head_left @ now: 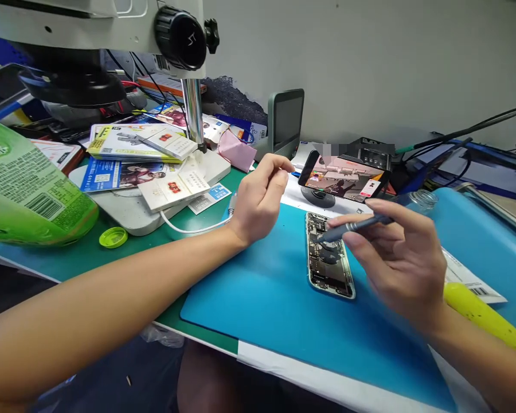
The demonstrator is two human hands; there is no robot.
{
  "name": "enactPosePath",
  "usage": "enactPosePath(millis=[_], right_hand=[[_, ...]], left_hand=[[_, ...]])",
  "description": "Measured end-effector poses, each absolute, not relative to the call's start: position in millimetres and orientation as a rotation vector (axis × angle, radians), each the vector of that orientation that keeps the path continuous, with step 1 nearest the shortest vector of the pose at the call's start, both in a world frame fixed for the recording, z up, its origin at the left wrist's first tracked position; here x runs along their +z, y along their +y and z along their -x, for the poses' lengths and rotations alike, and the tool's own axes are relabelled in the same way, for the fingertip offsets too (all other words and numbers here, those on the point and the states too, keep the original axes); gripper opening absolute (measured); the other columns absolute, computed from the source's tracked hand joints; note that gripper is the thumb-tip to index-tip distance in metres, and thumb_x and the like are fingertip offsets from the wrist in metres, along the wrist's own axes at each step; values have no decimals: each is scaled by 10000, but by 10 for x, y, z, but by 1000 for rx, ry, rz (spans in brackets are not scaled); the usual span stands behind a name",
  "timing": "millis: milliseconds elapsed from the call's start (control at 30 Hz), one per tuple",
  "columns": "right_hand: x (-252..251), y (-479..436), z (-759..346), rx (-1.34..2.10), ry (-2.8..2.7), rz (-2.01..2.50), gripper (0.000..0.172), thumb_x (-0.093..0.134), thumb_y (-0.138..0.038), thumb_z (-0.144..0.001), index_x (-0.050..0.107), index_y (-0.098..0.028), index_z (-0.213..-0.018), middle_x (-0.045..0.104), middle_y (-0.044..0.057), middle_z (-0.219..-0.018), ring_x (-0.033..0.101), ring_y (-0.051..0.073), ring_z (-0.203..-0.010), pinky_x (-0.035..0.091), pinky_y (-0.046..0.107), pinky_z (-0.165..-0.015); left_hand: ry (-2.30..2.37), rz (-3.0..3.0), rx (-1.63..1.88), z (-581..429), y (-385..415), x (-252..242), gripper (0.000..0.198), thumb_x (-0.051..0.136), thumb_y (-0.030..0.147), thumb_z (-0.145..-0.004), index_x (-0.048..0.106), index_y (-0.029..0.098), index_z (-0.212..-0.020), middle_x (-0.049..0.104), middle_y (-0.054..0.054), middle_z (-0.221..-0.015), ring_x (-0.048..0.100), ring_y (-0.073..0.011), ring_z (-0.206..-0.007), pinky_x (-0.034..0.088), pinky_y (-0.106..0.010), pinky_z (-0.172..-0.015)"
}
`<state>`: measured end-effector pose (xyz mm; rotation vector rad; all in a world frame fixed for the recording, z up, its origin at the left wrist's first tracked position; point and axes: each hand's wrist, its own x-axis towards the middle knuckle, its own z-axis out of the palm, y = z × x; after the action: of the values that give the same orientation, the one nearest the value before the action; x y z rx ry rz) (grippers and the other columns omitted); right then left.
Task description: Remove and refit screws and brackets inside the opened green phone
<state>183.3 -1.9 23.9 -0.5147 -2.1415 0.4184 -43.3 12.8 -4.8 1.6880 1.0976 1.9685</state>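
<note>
An opened phone (pixel 330 269) with its inner parts exposed lies on the blue mat (pixel 258 292). My right hand (pixel 406 261) is closed around a dark grey pen-like tool (pixel 356 227) with a tapered tip. That tip points down-left over the upper part of the phone; whether it touches cannot be made out. To the left of the phone, my left hand (pixel 260 198) is raised above the mat in a loose fist, with nothing visible in it. Behind the opened phone, a second phone (pixel 344 176) with a lit screen leans on a round black stand (pixel 318 197).
A microscope (pixel 180 37) overhangs the left side, its base (pixel 141 215) covered with boxes and cards. A green bag (pixel 30 189) and a lime cap (pixel 113 237) are nearby. At right are a glass jar (pixel 423 201) and a yellow-green handled object (pixel 485 315). A screened device (pixel 286 120) stands behind.
</note>
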Motion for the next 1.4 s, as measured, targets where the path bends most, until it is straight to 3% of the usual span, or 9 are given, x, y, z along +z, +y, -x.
enactPosePath(millis=[233,433,700,867,1167,1400], right_hand=[[99,268,-1553,429,-2139,574,542,652,-167,-960,487,-353,-1442,580,46,-1445,719,204,-1146,667,385,-963],[31,341,-1497,435,-2162,547,564,660,-145,-953,482,-360,-1443,694,2,-1237,736,166,-1093,659,327,-959],[87,332,-1516,450,-2120,529,541,713,-130,-905,531,-313,-1380,706,19,-1239,744,184,-1079,675,333,-919],[226,190,-1719,499,-1910,612,474,723,-145,-908,522,-270,-1319,757,10,-1080,755,169,-1011,675,355,-923],[28,91,-2021,718,-1515,809,469,758,-293,-909,517,-270,-1312,761,-3,-958,761,151,-968,671,307,-915],[10,89,-1983,802,-1536,857,445,739,-323,-925,557,-322,-1331,754,5,-950,757,155,-895,651,228,-672]], left_hand=[[1068,-1642,1973,440,139,-20,157,430,270,-1020,565,209,-968,540,31,-731,496,-125,-652,389,-270,-639],[1064,-1660,1943,438,118,-11,163,440,272,-1023,570,206,-951,571,28,-761,527,-127,-701,393,-266,-679],[1090,-1735,1914,456,119,-14,176,426,232,-1038,569,206,-939,552,27,-752,513,-135,-686,388,-283,-670],[1182,-2137,1725,399,23,39,105,537,174,-954,596,183,-868,609,0,-796,546,-145,-732,399,-302,-713],[1356,-2532,1181,121,-170,-42,263,654,391,-917,715,159,-811,616,-12,-743,552,-156,-657,369,-309,-592],[1309,-2475,1168,97,-181,-114,243,677,315,-939,730,166,-755,675,23,-630,545,-93,-505,351,-253,-512]])
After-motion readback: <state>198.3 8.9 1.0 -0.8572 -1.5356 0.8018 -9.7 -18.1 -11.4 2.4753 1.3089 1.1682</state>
